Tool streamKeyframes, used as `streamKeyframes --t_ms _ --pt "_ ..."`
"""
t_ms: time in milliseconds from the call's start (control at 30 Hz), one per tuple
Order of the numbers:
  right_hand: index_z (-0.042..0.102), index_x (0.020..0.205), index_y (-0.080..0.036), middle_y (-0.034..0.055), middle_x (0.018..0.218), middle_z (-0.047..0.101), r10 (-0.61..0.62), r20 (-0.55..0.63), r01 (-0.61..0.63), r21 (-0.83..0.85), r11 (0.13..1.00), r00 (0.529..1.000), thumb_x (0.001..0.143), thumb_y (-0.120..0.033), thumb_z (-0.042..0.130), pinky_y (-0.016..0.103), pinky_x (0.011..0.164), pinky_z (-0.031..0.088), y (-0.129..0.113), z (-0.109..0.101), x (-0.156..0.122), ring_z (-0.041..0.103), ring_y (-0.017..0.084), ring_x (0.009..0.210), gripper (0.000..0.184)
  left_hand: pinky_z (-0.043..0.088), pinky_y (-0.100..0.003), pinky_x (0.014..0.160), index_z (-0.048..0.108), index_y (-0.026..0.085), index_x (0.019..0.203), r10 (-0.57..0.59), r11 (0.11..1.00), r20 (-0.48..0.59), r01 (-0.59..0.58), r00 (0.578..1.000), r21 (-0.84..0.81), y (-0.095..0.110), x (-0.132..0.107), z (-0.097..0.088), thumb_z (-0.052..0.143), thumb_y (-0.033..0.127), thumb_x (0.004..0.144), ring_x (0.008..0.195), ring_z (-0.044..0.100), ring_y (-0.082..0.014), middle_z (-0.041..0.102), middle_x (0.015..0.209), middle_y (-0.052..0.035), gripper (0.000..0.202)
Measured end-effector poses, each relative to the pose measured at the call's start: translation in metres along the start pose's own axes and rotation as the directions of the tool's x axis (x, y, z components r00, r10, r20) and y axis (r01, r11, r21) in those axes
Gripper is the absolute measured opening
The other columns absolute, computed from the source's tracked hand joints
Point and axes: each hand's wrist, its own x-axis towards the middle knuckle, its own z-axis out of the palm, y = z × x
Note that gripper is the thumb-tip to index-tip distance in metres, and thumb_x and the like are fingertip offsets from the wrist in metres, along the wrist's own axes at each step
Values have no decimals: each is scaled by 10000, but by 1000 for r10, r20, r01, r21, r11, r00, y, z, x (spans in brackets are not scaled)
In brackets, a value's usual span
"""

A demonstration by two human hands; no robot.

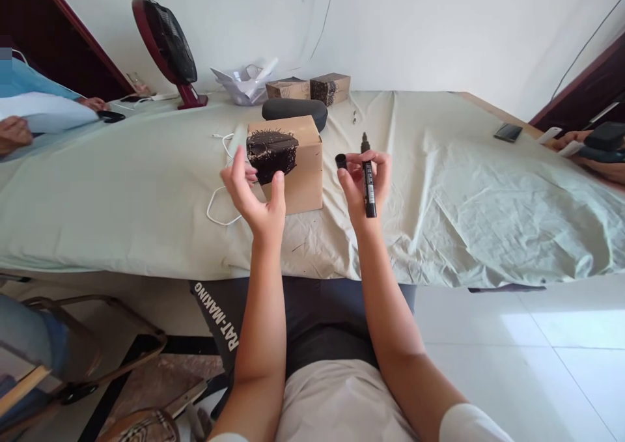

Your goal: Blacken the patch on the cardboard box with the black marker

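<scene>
A black marker pen (369, 185) stands uncapped in my right hand (359, 181), its dark tip pointing away from me. The same hand pinches the pen's black cap (340, 161) between thumb and finger. My left hand (258, 201) is raised with its fingers apart and nothing in it, in front of a brown cardboard box (306, 175). A large black scribbled patch (273, 152) covers the left part of the box, across its top edge and front. Part of that patch is hidden behind my left fingers.
Behind the box lie a black case (294, 110), two smaller boxes (331, 89) and a plastic bag (248, 84). A fan (168, 45) stands at the back left. A white cable (215, 214) curls left of the box. Other people's hands (14, 133) show at both sides.
</scene>
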Motion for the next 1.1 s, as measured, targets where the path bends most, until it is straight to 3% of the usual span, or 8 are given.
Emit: streamKeyframes --t_ms 67,167,233,367,500,633,900,1100 --pt "494 1136 -314 18 1059 728 -71 47 68 68 995 996 986 -366 762 368 781 542 -22 5 -5 657 188 839 312 538 -479 1119 644 350 1452 20 981 183 16 983 -192 24 4 0 656 624 1031 1100 671 -275 660 1139 -62 503" --pt "529 1110 -317 25 1055 738 -148 107 146 26 989 983 1022 -361 732 422 873 578 -36 7 -13 709 218 927 225 616 -402 973 725 339 1374 24 945 505 144 863 -292 50 9 0 683 607 1033 1100 727 -259 733 1211 -54 435" --pt "555 1112 -318 21 1015 727 -176 150 180 -11 984 973 1032 -379 720 436 884 578 -37 6 -15 705 227 930 193 640 -357 905 761 313 1333 20 941 602 189 798 -282 58 9 3 669 539 1065 1128 744 -251 760 1249 -60 363" --pt "631 1113 -307 32 1028 745 -165 215 176 -30 984 963 1021 -452 745 416 848 568 -41 -2 -12 685 225 908 207 614 -308 776 811 327 1241 28 934 550 174 835 -311 54 6 10 624 518 1101 919 731 -190 752 1070 -41 301" --pt "746 1142 -303 39 989 775 -53 200 44 50 998 978 1106 -538 580 412 796 559 -57 -13 -10 672 213 815 289 438 -277 539 697 387 1412 -128 886 433 299 892 -354 44 3 13 557 647 1102 562 523 -98 615 841 17 427" --pt "784 1141 -295 -27 704 667 46 294 -118 235 965 955 1095 -517 596 356 617 499 -65 -18 -10 597 164 575 294 284 -270 473 638 368 1425 -228 836 460 415 858 -359 46 5 6 514 586 1127 510 469 -75 541 767 35 389" --pt "691 975 -249 -41 651 658 181 436 -317 263 911 882 1015 -485 659 325 604 498 -71 -11 -10 605 154 568 241 322 -212 435 711 283 1107 -236 782 578 506 781 -364 58 7 -1 755 400 959 450 359 -86 442 568 71 193" --pt "644 921 -251 -63 586 568 261 356 -391 366 844 897 999 -471 594 302 527 434 -58 7 -19 487 137 493 239 362 -208 451 647 269 950 -261 781 583 523 769 -340 60 1 14 618 354 973 463 427 -108 478 604 56 92"
